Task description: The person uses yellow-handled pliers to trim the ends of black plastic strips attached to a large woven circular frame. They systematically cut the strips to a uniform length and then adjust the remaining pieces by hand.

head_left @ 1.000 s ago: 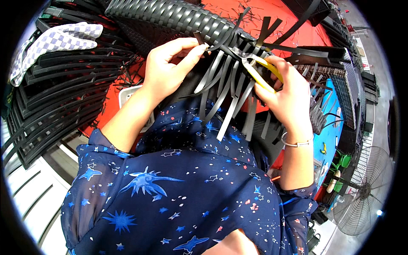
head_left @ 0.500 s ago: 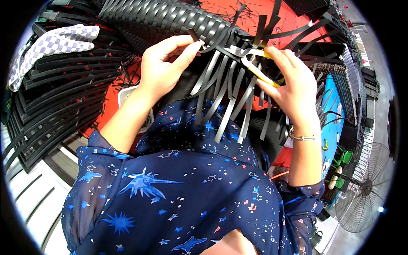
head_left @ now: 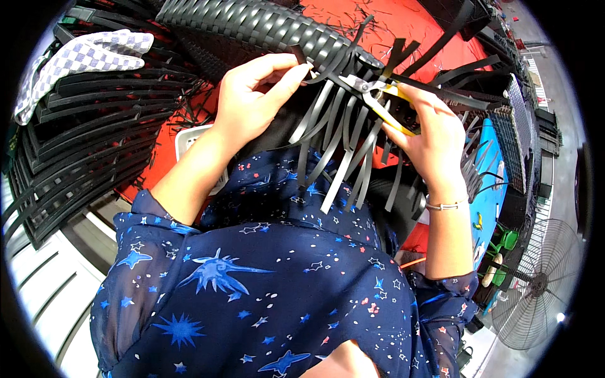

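My left hand (head_left: 261, 94) is closed, with thumb and forefinger pinching a black flat strip (head_left: 297, 53) beside the edge of a black woven piece (head_left: 252, 28). My right hand (head_left: 435, 129) is wrapped round the yellow handles of a pair of snips (head_left: 367, 88). Their short silver blades point left, among the strips at the edge of the weave. Exactly which strip lies between the blades I cannot tell. Many loose strip ends (head_left: 343, 170) hang from that edge toward my lap, grey where they catch the light.
Stacked black curved frames (head_left: 94, 126) fill the left, with a checkered glove (head_left: 82, 60) lying on top. A red surface (head_left: 391, 22) scattered with black scraps lies behind the weave. A pale tray (head_left: 184, 142) is partly behind my left forearm. Rightward are a blue board (head_left: 488, 189) and a standing fan (head_left: 537, 286).
The snips' handles have come closer together in my right hand. My left hand keeps its pinch on the strip. The whole view has shifted slightly.
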{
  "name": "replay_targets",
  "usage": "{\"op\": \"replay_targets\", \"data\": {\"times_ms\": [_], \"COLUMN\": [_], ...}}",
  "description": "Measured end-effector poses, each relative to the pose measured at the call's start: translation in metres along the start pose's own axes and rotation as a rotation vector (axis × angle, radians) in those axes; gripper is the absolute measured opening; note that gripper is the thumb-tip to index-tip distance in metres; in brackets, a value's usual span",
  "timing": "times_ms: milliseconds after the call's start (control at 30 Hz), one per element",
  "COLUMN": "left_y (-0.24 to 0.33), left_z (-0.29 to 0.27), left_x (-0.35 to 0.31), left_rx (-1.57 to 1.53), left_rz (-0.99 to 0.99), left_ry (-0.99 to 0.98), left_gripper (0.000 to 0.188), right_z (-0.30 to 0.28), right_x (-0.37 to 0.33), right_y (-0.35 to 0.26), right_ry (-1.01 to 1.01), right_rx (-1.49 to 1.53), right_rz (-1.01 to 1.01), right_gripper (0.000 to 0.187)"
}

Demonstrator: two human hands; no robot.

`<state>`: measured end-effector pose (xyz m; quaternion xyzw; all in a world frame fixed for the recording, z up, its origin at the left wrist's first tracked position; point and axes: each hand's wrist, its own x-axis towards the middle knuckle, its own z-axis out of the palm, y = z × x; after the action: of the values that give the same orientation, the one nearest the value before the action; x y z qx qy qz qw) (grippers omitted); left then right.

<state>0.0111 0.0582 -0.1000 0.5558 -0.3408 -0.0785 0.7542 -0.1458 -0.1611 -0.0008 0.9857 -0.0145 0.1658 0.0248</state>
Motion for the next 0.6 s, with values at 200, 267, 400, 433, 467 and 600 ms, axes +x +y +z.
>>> {"op": "replay_targets", "data": {"times_ms": [200,267,400,433,467,600], "left_y": [-0.003,-0.002,-0.002,-0.003,-0.004,-0.003], "left_z": [0.0,0.0,0.0,0.001,0.002,0.001], "left_x": [0.0,0.0,0.001,0.001,0.002,0.002], "left_rx": [-0.003,-0.003,0.027,0.026,0.027,0.055], "left_rz": [0.0,0.0,0.022,0.033,0.043,0.03], "left_ry": [0.019,0.023,0.028,0.033,0.037,0.028], "left_gripper": [0.017,0.017,0.017,0.017,0.016,0.016], "right_z": [-0.005,-0.009,0.0,0.001,0.002,0.012], "right_x": [0.005,0.008,-0.001,-0.004,-0.007,-0.016], "right_y": [0.001,-0.002,-0.003,-0.006,-0.011,-0.015], "right_ry": [-0.081,-0.127,-0.057,-0.055,-0.055,0.055], "right_rx": [-0.094,-0.105,-0.023,-0.001,0.022,-0.035], "right_rz": [-0.007,0.01,0.026,0.065,0.105,0.102], "right_gripper": [0.063,0.063,0.06,0.059,0.059,0.057]}}
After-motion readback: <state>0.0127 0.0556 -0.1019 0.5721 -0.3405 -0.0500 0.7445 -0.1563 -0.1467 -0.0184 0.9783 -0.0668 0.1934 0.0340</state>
